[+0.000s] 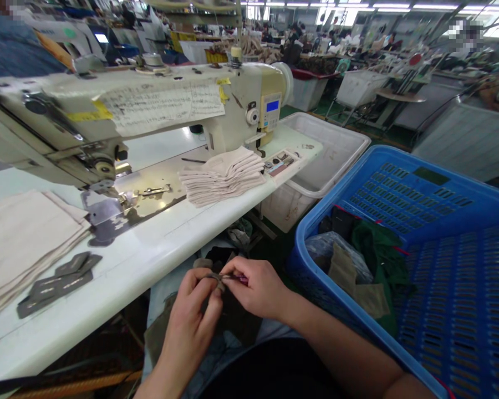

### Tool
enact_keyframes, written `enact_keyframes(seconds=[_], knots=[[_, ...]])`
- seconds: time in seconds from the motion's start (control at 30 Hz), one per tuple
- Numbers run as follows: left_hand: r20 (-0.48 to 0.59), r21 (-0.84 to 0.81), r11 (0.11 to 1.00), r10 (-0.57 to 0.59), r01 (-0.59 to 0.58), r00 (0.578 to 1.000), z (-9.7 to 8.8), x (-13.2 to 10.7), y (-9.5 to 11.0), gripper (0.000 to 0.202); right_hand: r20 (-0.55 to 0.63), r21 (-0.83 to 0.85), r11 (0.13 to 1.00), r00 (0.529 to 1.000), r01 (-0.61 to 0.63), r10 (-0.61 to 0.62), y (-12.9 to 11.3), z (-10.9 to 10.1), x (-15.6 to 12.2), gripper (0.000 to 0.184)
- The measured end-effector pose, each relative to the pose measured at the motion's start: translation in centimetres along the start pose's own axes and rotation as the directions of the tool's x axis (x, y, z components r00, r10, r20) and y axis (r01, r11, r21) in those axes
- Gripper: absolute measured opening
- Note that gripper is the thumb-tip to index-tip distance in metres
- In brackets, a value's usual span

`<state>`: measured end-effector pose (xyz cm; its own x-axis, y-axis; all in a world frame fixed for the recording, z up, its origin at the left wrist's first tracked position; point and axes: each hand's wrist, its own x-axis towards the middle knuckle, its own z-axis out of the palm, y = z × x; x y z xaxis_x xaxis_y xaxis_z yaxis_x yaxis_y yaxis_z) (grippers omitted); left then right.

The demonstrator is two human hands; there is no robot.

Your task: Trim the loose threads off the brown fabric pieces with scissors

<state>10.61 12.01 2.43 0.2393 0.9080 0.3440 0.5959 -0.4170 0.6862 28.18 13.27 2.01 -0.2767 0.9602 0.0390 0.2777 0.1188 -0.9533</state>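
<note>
Over the lap, my left hand (197,305) is closed, pinching an edge of dark olive cloth (241,321) between thumb and fingers. My right hand (260,285) meets it fingertip to fingertip, closed round a small thin tool with a purple handle (243,279). Its tip lies at the pinched cloth, mostly hidden by the fingers, so its exact kind does not show. More of the olive cloth hangs down across the legs, below both hands.
A sewing machine (158,105) stands on the white table (149,249). Pleated beige cloth pieces (224,174), a flat beige stack (25,238) and dark grey tabs (58,280) lie there. At right is a blue basket (449,221) holding green cloth (374,249); behind it, a white bin (328,149).
</note>
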Motion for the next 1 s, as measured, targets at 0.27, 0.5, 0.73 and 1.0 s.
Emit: enact_keyframes(seconds=[0.27,0.5,0.73,1.0], knots=[[-0.208,0.024,1.000,0.023,-0.019,0.978,0.5,-0.7,-0.8,0.013,-0.050,0.510,0.839,0.966,-0.193,0.253,-0.4,1.2,1.1,0.008],[-0.031,-0.106,0.974,-0.204,0.199,0.979,-0.2,0.7,-0.7,0.028,-0.181,0.143,0.990,0.983,0.020,0.007,0.1,1.3,0.7,0.006],[0.119,-0.213,0.921,-0.308,0.327,0.944,0.3,1.2,-1.3,0.034,-0.151,0.034,0.999,0.988,0.040,-0.035,0.3,1.3,0.7,0.002],[0.106,-0.344,0.903,-0.237,0.259,0.966,0.3,1.1,-0.6,0.032,0.111,0.737,0.610,0.942,-0.291,0.315,-0.5,1.5,1.0,0.025]])
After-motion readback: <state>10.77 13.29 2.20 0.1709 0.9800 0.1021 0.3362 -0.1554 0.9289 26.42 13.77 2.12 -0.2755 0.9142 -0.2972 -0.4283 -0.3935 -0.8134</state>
